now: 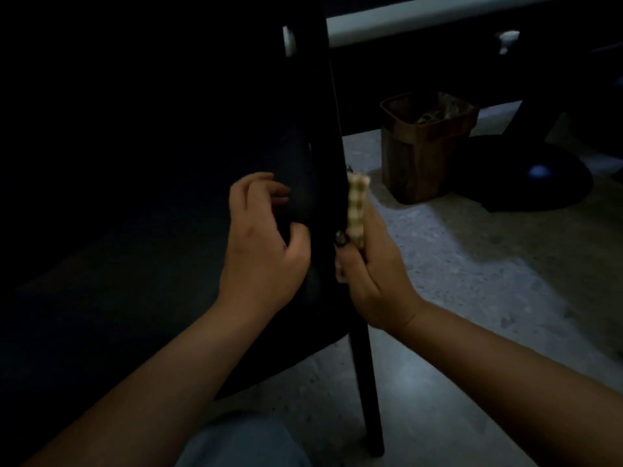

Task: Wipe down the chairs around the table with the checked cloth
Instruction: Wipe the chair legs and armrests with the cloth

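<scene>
Your right hand [371,264] gripped the checked cloth [356,210], fingers curled round its lower part, and pressed it against the right side of the black chair leg [362,365]. The cloth was folded into a narrow strip and stood up out of the fist, flat along the leg's edge.

Just across the leg, your left hand [266,244] held nothing. Its fingers were loosely curled, thumb close to the leg, fingertips at the dark chair [296,183] surface. Whether they actually touched it, can't tell; too dark.

The leg ran down from the grip to the floor [472,298] and up past it to the frame's top edge. The chair's body filled everything left of the grip, nearly black, no detail readable.

The floor right of and below the grip was pale speckled stone or concrete, with patches of light on it.

Beyond the grip, up and right, a brown waste bin [424,150] stood on the floor, with something crumpled inside. Further right of it sat a dark round base [539,176]. Above both, a pale table edge [438,21] crossed the frame.

Your knee in blue-grey fabric [242,443] sat below the grip.
</scene>
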`<state>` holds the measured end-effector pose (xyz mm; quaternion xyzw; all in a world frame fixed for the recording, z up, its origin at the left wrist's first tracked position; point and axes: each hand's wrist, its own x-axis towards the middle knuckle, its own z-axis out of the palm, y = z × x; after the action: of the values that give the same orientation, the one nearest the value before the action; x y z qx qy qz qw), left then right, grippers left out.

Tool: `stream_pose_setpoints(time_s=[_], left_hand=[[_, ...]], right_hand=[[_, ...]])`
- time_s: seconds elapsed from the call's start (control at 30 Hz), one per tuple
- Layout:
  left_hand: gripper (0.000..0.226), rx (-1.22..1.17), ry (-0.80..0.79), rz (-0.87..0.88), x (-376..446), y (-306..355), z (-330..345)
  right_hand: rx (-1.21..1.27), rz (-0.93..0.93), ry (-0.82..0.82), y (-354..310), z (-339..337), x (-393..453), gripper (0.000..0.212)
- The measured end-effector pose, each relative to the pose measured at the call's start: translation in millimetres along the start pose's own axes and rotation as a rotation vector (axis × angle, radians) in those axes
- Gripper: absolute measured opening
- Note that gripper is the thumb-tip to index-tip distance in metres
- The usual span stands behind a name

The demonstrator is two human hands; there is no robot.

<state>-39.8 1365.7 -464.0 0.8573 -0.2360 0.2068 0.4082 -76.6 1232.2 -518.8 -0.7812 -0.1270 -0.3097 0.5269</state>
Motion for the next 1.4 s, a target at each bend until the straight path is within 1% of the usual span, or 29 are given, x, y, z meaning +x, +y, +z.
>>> stream_pose_setpoints(time_s=[0.07, 0.13, 0.2, 0.23, 0.3, 0.37, 0.43, 0.5, 0.57, 0.63, 0.7, 0.77, 0.83, 0.9, 0.93, 1.0, 1.07, 1.17, 1.2, 1.27, 1.33, 1.4], left_hand=[[0.037, -0.001, -0.022, -0.043, 3, -4, -1], [0.042, -0.004, -0.035, -0.069, 5, -6, -1], [0.045, -0.002, -0.032, -0.086, 8, -8, 0], [0.046, -0.006, -0.042, -0.097, 9, -8, 0], [0.051, -0.031, -0.101, -0.118, 7, -8, 0], [0.066, -0.014, -0.183, -0.119, 5, -8, -1], [0.083, 0.074, -0.261, -0.102, 4, -7, -3], [0.095, 0.158, -0.312, -0.055, 6, -8, -1], [0.099, 0.215, -0.329, 0.008, 7, -8, 1], [0.1, 0.225, -0.322, 0.033, 8, -7, 2], [0.101, 0.198, -0.293, 0.041, 7, -7, 2], [0.099, 0.122, -0.288, 0.052, 7, -5, 0], [0.097, 0.041, -0.312, 0.08, 4, -2, -3], [0.097, 0.018, -0.301, 0.119, 2, 0, -6], [0.096, 0.02, -0.286, 0.139, 2, 1, -7], [0.092, 0.051, -0.219, 0.261, 2, 3, -8], [0.086, 0.126, -0.147, 0.418, 0, 5, -7], [0.081, 0.153, -0.127, 0.508, -7, 24, 1], [0.079, 0.142, -0.145, 0.539, -11, 34, 7], [0.075, 0.074, -0.23, 0.587, -16, 58, 24], [0.072, -0.048, -0.328, 0.564, -16, 88, 45], [0.071, -0.159, -0.409, 0.502, -11, 120, 68]], right_hand=[[0.05, 0.016, 0.011, -16, 1, 34, 0.065], [0.227, 0.107, 0.057, -38, 0, 74, 0.061], [0.437, 0.194, 0.118, -56, -6, 115, 0.052], [0.478, 0.213, 0.132, -60, -11, 130, 0.044], [0.559, 0.261, 0.134, -56, -15, 142, 0.036], [0.624, 0.395, 0.099, -49, -15, 128, 0.033], [0.577, 0.492, 0.05, -43, -17, 111, 0.031], [0.566, 0.481, 0.016, -47, -22, 114, 0.03], [0.598, 0.425, 0.015, -61, -28, 135, 0.029], [0.579, 0.359, 0.067, -77, -29, 155, 0.03], [0.497, 0.338, 0.152, -81, -26, 160, 0.031], [0.447, 0.42, 0.213, -72, -20, 141, 0.031], [0.368, 0.559, 0.237, -57, -12, 105, 0.034], [0.254, 0.675, 0.194, -47, -12, 71, 0.032], [0.236, 0.715, 0.169, -45, -15, 58, 0.036], [0.221, 0.758, 0.17, -42, -27, 46, 0.043], [0.227, 0.801, 0.239, -42, -45, 44, 0.037], [0.329, 0.867, 0.384, -44, -80, 41, 0.029], [0.363, 0.882, 0.437, -44, -95, 38, 0.03], [0.412, 0.9, 0.555, -43, -127, 29, 0.035], [0.404, 0.903, 0.675, -41, -164, 14, 0.04], [0.36, 0.885, 0.808, -40, -202, -3, 0.041]])
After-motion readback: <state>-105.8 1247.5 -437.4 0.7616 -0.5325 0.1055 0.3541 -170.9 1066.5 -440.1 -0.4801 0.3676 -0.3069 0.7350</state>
